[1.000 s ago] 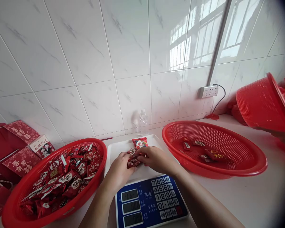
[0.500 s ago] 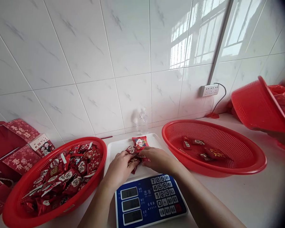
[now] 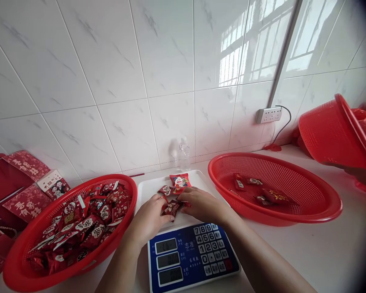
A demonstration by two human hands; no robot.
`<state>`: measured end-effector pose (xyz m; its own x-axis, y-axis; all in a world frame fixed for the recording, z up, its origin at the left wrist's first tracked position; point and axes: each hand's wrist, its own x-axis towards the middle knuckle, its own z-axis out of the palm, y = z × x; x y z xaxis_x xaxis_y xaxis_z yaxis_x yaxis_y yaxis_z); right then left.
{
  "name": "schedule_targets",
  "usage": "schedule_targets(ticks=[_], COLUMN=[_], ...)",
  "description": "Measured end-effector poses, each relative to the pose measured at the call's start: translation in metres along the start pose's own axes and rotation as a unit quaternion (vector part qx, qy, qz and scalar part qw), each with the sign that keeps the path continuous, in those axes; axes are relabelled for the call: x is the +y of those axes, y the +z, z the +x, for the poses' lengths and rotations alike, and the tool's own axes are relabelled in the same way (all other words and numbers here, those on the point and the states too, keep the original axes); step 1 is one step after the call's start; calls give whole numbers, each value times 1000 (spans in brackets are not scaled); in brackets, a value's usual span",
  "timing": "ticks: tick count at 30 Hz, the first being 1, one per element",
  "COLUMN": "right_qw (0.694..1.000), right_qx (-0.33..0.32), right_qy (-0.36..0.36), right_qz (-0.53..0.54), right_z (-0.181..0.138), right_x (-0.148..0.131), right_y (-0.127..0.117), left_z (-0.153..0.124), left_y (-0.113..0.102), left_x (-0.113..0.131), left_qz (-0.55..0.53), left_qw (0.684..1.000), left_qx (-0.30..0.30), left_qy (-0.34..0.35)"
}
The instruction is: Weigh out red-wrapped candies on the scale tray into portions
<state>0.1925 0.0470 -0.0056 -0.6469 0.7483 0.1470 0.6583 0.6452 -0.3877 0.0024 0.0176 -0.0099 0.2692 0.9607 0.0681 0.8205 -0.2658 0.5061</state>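
Note:
Both my hands rest on the white tray of a blue electronic scale. My left hand and my right hand have their fingers curled round a small cluster of red wrapped candies between them. Two more red candy packets lie on the tray just beyond my fingers. A red mesh basket heaped with the same candies stands to the left. Another red basket with a few candies stands to the right.
A clear plastic bottle stands against the tiled wall behind the scale. Red printed boxes lie at far left. A power strip hangs on the wall. At far right another person's hand tilts a red basket.
My hands have slid slightly toward me on the tray, still gathering the candies. The tilted basket at far right has shifted a little.

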Motion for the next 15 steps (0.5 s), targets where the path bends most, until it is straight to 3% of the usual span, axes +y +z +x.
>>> schedule_targets(ticks=[4,9,15], right_qw=[999,996,999], right_qx=[-8,85,32], right_qy=[-30,25,27], right_qz=[29,10,2], right_z=[-2,3,7], right_x=[0,9,22], right_y=[-4,0,6], left_z=[1,5,11], left_y=[3,7,10], left_x=[-1,-3,-7], left_qz=[-10,22,41], left_qw=[1000,999,999], left_qx=[13,47,-28], left_qy=[8,13,12])
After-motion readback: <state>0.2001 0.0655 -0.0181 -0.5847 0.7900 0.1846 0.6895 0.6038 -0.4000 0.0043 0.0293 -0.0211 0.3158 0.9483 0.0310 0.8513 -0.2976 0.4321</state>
